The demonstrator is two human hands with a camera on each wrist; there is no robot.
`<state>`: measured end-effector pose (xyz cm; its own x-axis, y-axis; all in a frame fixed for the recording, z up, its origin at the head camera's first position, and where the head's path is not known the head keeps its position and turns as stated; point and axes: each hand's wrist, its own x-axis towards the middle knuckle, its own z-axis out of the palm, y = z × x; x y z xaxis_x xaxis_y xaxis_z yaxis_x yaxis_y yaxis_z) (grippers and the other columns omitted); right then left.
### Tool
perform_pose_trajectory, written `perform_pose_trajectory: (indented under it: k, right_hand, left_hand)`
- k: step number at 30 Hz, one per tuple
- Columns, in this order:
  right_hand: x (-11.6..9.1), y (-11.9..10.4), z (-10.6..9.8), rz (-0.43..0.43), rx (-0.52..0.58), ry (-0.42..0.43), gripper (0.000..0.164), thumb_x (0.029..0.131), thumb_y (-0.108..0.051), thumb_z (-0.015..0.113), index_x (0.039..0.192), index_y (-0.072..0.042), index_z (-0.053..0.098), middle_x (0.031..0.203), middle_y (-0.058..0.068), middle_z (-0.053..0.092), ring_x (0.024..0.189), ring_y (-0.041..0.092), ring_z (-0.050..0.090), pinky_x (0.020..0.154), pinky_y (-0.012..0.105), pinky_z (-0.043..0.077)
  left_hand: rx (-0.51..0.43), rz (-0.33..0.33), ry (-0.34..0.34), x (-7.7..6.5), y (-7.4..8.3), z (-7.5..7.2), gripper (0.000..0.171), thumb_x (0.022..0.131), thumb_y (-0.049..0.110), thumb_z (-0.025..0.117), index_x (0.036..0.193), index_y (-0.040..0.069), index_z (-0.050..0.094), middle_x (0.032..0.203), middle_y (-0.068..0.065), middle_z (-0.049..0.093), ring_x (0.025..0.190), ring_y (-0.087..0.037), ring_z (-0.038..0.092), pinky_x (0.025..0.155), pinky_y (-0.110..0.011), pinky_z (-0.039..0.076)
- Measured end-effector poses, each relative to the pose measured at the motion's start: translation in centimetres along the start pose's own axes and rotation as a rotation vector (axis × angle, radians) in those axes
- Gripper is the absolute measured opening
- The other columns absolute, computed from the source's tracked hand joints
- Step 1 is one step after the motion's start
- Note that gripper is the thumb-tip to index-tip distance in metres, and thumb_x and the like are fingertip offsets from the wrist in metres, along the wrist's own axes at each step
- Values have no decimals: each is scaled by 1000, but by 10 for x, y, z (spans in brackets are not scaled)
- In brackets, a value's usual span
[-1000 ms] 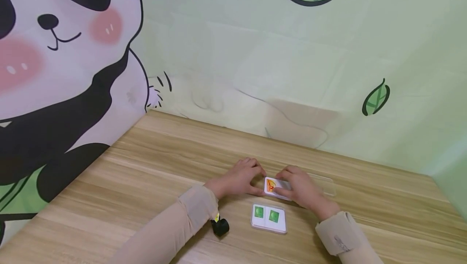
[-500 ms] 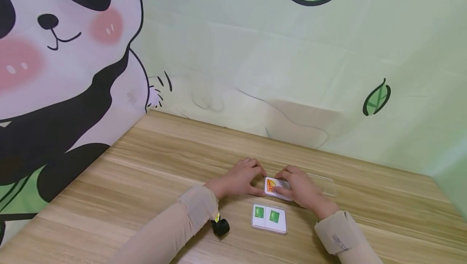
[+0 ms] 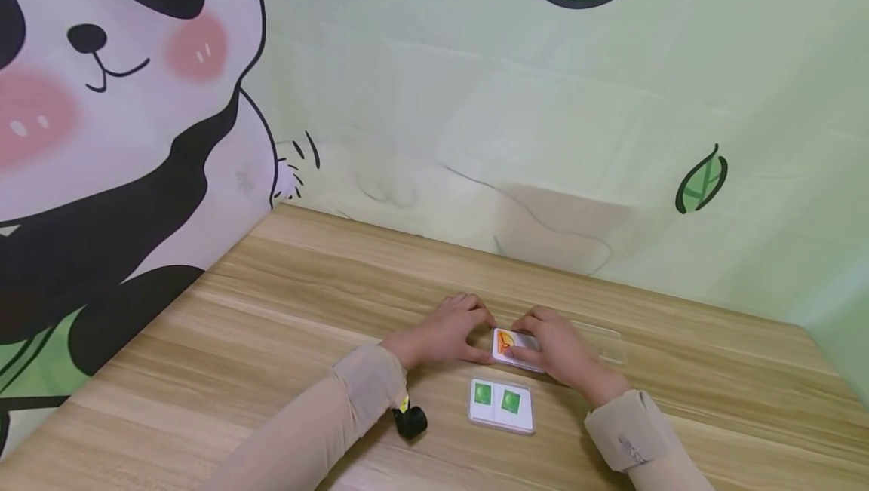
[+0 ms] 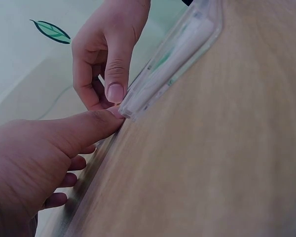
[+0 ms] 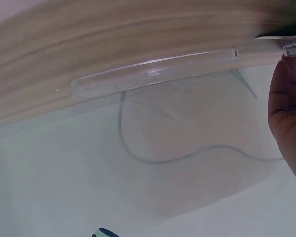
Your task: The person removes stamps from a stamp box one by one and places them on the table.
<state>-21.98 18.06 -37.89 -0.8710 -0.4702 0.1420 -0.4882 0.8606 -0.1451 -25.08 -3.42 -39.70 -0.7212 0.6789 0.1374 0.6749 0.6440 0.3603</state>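
A white picture card (image 3: 502,343) with an orange picture lies on the table in the head view, perhaps atop a stack. My left hand (image 3: 448,331) holds its left end, thumb at the near corner and fingers at the far one. From the other side my right hand (image 3: 560,348) grips it, thumb on top and fingers along the far edge, covering its right part. Nearer me sits a clear plastic case (image 3: 501,406) with two green-pictured cards side by side. In the left wrist view that case (image 4: 172,59) largely hides the gripped card.
A clear plastic lid or tray (image 3: 604,343) lies just beyond my right hand. A small black object (image 3: 410,422) is beside my left cuff. The wooden table (image 3: 326,280) meets a pale green wall (image 3: 421,84) with a painted panda and leaves.
Both hands keep nearly the same place on the card. My right thumb has shifted very slightly to the left over it. The case and lid have not moved.
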Motion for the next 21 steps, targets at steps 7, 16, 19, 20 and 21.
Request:
perform_pose_trajectory:
  k: [7,16,19,20,21]
  right_hand:
    - [1,0,0,-4,8,-3,34,85,-32,71,106,-6,68,103,6,61,96,23,59,90,44,50]
    - [2,-1,0,-16,10,5,30,87,-31,69,103,-5,68,100,5,61,96,23,60,90,44,50]
    - [2,-1,0,-14,13,6,31,87,-32,69,103,-5,68,101,6,62,97,24,60,91,44,50]
    - [2,-1,0,-13,13,7,31,87,-32,69,103,-5,68,101,6,62,98,24,60,91,44,50]
    - [2,-1,0,-13,13,8,31,87,-32,69,103,-5,68,102,6,63,98,25,60,92,44,50]
  left_hand:
    - [4,-5,-2,1,0,0,54,83,48,70,124,16,60,123,0,54,121,-17,44,109,-36,33]
    - [15,-2,-4,1,0,0,54,83,49,70,124,16,60,123,0,54,121,-17,44,109,-36,33]
    - [18,-2,-6,0,0,0,54,83,49,70,124,16,60,123,0,54,121,-17,44,109,-36,33]
    - [18,-3,-6,0,0,0,53,83,49,70,124,16,60,123,0,54,121,-17,44,109,-36,33]
    - [19,-3,-5,0,0,0,54,83,49,70,124,16,60,123,0,54,121,-17,44,109,-36,33]
